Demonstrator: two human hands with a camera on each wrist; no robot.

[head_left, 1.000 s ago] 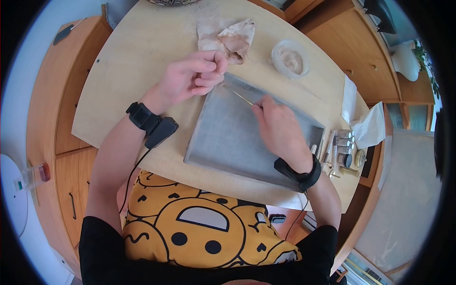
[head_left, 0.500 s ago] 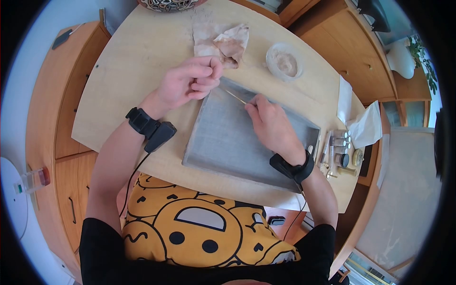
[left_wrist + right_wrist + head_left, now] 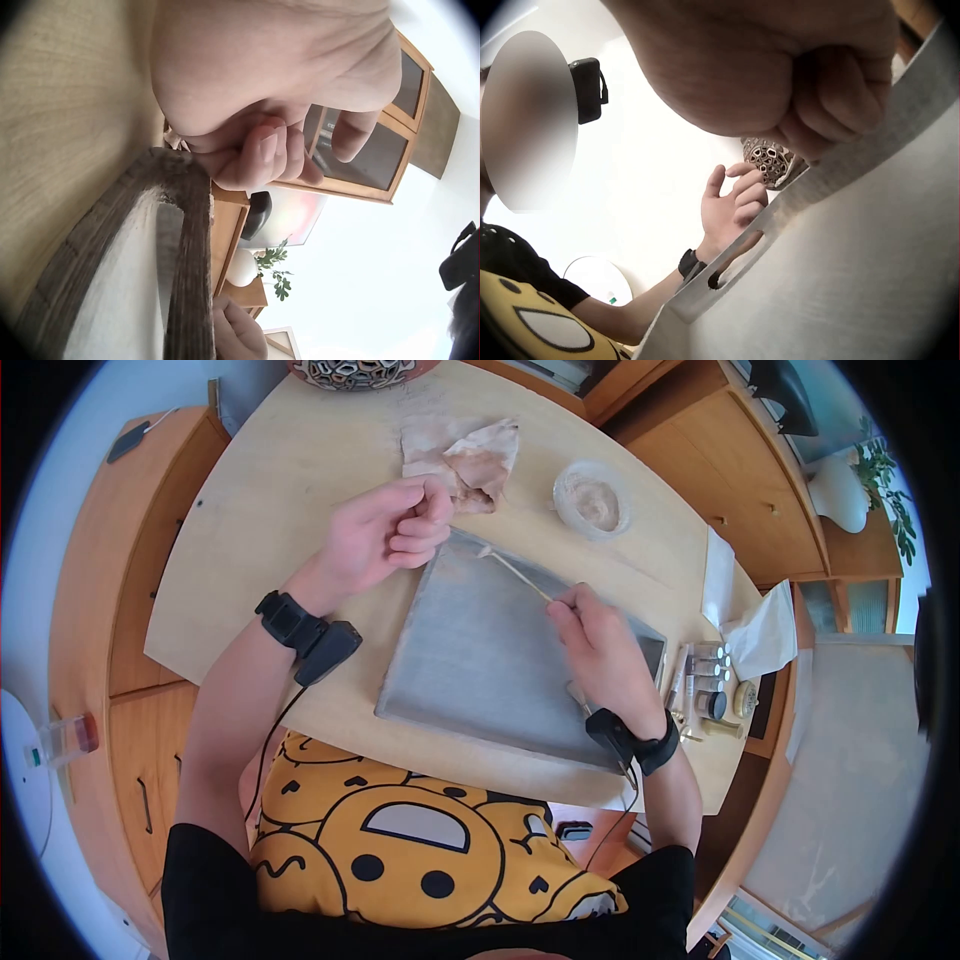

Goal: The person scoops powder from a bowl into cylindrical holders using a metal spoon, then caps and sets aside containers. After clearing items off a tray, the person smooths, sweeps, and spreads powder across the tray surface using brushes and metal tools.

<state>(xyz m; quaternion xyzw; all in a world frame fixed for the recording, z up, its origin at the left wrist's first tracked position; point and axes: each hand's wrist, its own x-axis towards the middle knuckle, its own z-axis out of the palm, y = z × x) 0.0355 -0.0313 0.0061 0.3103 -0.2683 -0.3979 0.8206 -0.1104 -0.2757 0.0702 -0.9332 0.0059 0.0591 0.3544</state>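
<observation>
Right hand pinching a thin stick over the grey tray; left hand loosely curled at far-left corner, apparently empty.

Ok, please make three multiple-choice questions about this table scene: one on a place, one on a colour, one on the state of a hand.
1. Where does the gray tray lie?
A. on the floor
B. on the table, in front of the person
C. on the cabinet

2. What colour is the tray?
A. gray
B. red
C. green

3. What does the right hand do?
A. lies flat and holds nothing
B. grips the round dish
C. pinches a thin stick

Answers:
1 B: the head view shows the tray on the wooden table, between the two hands.
2 A: its whole surface looks gray.
3 C: the fingers close on the stick's near end, and its far end points to the tray's far corner beside the left hand.
</observation>
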